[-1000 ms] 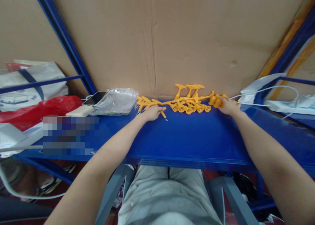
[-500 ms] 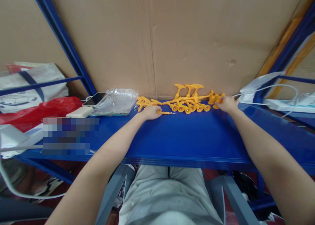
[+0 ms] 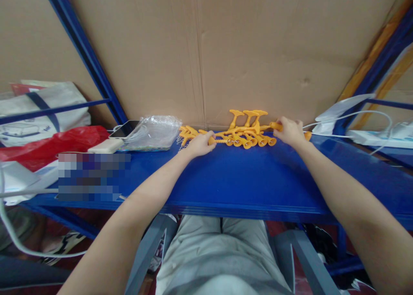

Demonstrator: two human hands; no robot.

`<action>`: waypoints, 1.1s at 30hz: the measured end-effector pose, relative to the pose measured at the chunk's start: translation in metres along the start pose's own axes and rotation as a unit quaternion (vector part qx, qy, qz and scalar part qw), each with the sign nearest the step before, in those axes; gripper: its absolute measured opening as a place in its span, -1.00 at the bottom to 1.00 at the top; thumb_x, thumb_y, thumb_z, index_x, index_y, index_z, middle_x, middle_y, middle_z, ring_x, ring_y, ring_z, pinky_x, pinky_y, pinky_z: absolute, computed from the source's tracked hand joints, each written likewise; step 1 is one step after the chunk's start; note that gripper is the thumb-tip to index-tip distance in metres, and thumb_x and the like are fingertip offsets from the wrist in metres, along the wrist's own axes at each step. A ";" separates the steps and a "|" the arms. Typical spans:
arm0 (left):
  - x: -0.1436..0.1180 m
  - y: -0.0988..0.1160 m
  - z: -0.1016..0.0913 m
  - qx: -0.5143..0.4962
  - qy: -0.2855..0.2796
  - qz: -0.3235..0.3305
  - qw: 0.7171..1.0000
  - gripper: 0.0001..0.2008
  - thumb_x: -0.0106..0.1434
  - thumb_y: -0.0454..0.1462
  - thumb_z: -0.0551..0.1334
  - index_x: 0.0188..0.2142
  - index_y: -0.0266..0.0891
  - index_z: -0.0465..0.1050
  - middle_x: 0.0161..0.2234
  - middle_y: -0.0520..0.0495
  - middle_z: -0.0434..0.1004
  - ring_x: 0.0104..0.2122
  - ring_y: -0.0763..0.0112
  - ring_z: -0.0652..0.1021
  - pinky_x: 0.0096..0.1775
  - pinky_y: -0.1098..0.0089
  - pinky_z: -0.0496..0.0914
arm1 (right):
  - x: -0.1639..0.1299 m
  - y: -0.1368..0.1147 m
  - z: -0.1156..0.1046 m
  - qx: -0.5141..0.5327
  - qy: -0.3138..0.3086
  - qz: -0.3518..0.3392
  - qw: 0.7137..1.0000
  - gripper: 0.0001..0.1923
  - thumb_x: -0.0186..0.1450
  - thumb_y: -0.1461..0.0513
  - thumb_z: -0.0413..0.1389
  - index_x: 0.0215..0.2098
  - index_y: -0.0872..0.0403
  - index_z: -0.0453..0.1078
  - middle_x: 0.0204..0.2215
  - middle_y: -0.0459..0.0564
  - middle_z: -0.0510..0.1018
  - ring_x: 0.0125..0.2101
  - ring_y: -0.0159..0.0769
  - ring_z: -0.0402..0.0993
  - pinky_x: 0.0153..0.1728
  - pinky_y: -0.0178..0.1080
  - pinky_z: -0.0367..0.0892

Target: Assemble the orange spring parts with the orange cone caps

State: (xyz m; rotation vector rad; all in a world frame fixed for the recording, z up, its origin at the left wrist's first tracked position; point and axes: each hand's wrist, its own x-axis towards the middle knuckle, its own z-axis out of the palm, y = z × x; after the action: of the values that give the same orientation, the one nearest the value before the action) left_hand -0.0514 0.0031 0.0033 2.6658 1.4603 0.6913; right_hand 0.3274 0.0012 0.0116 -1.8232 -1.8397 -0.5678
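Observation:
My left hand (image 3: 200, 145) is closed round the T-handle of a yellow corkscrew (image 3: 220, 141). Its twisted shaft and thin metal spiral point right, in front of the row of yellow funnel-shaped pieces (image 3: 247, 144). To its left lie several yellow handled parts (image 3: 186, 133) with metal spirals. My right hand (image 3: 289, 131) has its fingers closed at a yellow piece (image 3: 275, 126) at the right end of the row; its palm hides most of what is there. Another yellow bit (image 3: 307, 135) shows beyond that hand. Several yellow T-handles (image 3: 250, 114) stick up behind the funnels.
The blue table (image 3: 238, 178) ends at a cardboard wall (image 3: 251, 49). Leftward lie a clear plastic bag (image 3: 155, 133), a phone (image 3: 125, 129), a white block (image 3: 106, 146) and a red bag (image 3: 74, 142). White cables and a white power strip (image 3: 383, 138) are at right.
My left hand has lifted the corkscrew slightly and shifted right and away from me. My right hand has moved left and a little farther back, over the small yellow pieces at the row's end.

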 end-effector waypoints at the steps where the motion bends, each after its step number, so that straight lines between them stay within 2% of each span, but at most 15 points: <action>1: 0.000 0.000 0.000 -0.008 0.008 -0.001 1.000 -0.75 0.29 -0.21 0.24 -0.04 -0.19 0.43 -0.32 -0.08 0.62 -0.24 0.13 0.63 -0.15 0.22 0.47 | 0.001 -0.007 0.000 0.016 0.013 -0.049 0.999 -0.68 0.27 0.17 0.07 -0.04 0.07 0.42 -0.10 0.24 0.64 -0.03 0.12 0.54 0.11 0.21 0.22; 3: 0.000 0.000 0.000 -0.020 0.019 0.000 1.000 -0.75 0.29 -0.21 0.25 -0.05 -0.18 0.42 -0.36 -0.05 0.61 -0.28 0.15 0.63 -0.17 0.24 0.45 | 0.000 -0.025 0.000 0.043 0.023 -0.146 0.988 -0.67 0.29 0.17 0.06 -0.01 0.06 0.44 -0.07 0.23 0.65 -0.02 0.11 0.54 0.12 0.20 0.22; 6: -0.001 0.002 -0.001 -0.035 0.026 0.005 0.999 -0.76 0.30 -0.21 0.26 -0.05 -0.17 0.41 -0.39 -0.01 0.60 -0.33 0.22 0.61 -0.21 0.30 0.42 | -0.006 -0.055 -0.002 0.069 -0.007 -0.261 0.963 -0.66 0.34 0.19 0.04 0.03 0.06 0.47 -0.07 0.21 0.66 -0.01 0.07 0.55 0.13 0.16 0.22; 9: -0.002 0.002 -0.002 -0.044 0.029 0.013 0.999 -0.77 0.29 -0.22 0.27 -0.06 -0.17 0.40 -0.43 0.03 0.59 -0.39 0.28 0.58 -0.25 0.35 0.39 | -0.013 -0.077 -0.004 0.098 -0.018 -0.320 0.942 -0.67 0.37 0.21 0.05 0.05 0.03 0.50 -0.07 0.16 0.67 -0.02 0.03 0.57 0.09 0.10 0.28; 12: -0.002 0.002 -0.002 -0.051 0.037 0.024 0.998 -0.80 0.29 -0.23 0.26 -0.09 -0.16 0.40 -0.46 0.06 0.59 -0.43 0.33 0.56 -0.29 0.39 0.35 | -0.018 -0.088 -0.006 0.124 -0.023 -0.325 0.937 -0.68 0.39 0.22 0.05 0.06 0.04 0.51 -0.03 0.17 0.67 0.01 0.02 0.57 0.06 0.07 0.33; 17: -0.001 0.001 -0.001 -0.066 0.046 0.029 0.996 -0.82 0.29 -0.25 0.28 -0.12 -0.16 0.39 -0.49 0.08 0.60 -0.46 0.36 0.57 -0.32 0.43 0.34 | -0.020 -0.094 -0.007 0.165 -0.043 -0.295 0.940 -0.66 0.39 0.22 0.07 0.09 0.10 0.49 0.01 0.21 0.65 0.02 0.02 0.59 0.05 0.06 0.41; 25: -0.001 -0.001 -0.001 -0.032 0.055 0.024 0.998 -0.78 0.24 -0.29 0.29 -0.10 -0.18 0.44 -0.48 0.06 0.60 -0.42 0.32 0.60 -0.33 0.42 0.34 | -0.016 -0.084 0.002 0.216 -0.056 -0.236 0.946 -0.69 0.37 0.21 0.08 0.04 0.14 0.45 0.01 0.27 0.64 -0.01 0.08 0.61 0.03 0.12 0.49; 33: -0.002 0.001 -0.003 0.003 0.048 -0.015 0.999 -0.72 0.24 -0.28 0.31 -0.04 -0.19 0.48 -0.40 0.00 0.62 -0.33 0.25 0.62 -0.27 0.38 0.38 | -0.014 -0.080 0.007 0.240 -0.048 -0.259 0.934 -0.70 0.36 0.22 0.10 0.04 0.07 0.46 0.03 0.21 0.63 0.05 0.05 0.58 0.08 0.13 0.49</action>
State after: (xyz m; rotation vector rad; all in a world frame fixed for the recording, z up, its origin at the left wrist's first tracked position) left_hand -0.0521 0.0004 0.0055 2.6449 1.5234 0.8246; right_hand 0.2466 -0.0078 0.0011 -1.0631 -2.2903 -0.1678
